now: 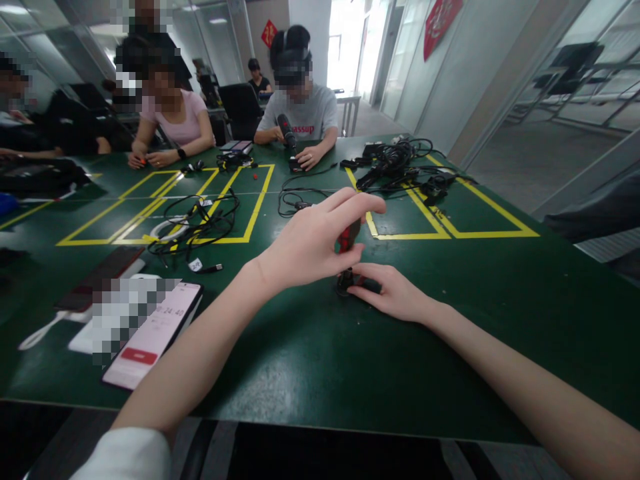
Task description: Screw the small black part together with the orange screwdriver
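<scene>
Fingers and thumb of my left hand (315, 243) are closed around a red and black screwdriver (346, 240), held upright by its handle. Its lower end meets a small black part (344, 285) on the green table. My right hand (395, 290) pinches that black part from the right, holding it against the tabletop. The part's exact kind cannot be made out, since fingers hide some of it.
A lit phone (155, 333) and a dark red phone (100, 277) lie left of my forearm. Black cables (200, 223) lie at left, and a larger cable pile (395, 163) at back right. Across the green table (280, 373), a person in grey (305, 110) holds a black tool.
</scene>
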The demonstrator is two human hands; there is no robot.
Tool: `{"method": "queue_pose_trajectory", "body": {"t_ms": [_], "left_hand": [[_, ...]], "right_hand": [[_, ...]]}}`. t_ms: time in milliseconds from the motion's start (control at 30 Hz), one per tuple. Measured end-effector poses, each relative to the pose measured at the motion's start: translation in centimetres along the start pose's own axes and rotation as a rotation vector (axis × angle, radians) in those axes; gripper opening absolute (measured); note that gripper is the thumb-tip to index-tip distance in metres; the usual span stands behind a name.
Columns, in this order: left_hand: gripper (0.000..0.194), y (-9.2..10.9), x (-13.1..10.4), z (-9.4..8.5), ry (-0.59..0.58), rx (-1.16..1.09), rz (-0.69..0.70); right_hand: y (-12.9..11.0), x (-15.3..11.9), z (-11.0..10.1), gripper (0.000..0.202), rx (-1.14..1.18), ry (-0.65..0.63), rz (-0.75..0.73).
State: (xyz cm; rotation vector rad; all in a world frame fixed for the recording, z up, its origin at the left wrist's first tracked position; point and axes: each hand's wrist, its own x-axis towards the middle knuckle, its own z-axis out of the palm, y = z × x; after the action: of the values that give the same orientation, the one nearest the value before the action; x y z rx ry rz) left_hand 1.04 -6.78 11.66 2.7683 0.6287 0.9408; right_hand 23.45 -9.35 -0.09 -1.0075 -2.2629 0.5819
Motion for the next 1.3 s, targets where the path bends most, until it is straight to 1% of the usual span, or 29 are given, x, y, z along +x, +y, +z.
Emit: {"method": "queue_pose_trajectory", "body": {"t_ms": [133,433,633,833,967,1133,1300], "left_hand": [[0.045,0.08,-0.01,-0.14,-0.018,0.055,-0.01],[0.049,0.42,0.06,-0.13,-0.013,0.015,0.006],[0.063,0.16,-0.02,-0.16,-0.011,0.01,0.01],[0.062,0.42,-0.04,-0.18,-0.032,0.024,0.02],[0.058,0.48,0.02,-0.22,-0.035,0.024,0.01],[0.063,0.33,0.08,-0.23,-0.013,0.043,0.032],[0.057,0.39,0.0,-0.11,-0.01,0.018,0.035]], "right_hand": [[0.1,-0.04,0.13,0.021,0.013,0.011,-0.018],[-0.08,-0.09,-0.02,0.019,0.004,-0.002,0.009],[0.05,-0.05,0.0,0.019,0.001,-0.005,-0.005],[0.06,-0.12,-0.02,0.021,-0.029,-0.005,0.005],[-0.08,-0.06,-0.11,0.022,-0.004,-0.013,0.01],[-0.07,0.0,-0.12,0.02,0.004,-0.013,0.014],[-0.02,-0.04,-0.07,0.021,0.007,-0.007,0.015]]}}
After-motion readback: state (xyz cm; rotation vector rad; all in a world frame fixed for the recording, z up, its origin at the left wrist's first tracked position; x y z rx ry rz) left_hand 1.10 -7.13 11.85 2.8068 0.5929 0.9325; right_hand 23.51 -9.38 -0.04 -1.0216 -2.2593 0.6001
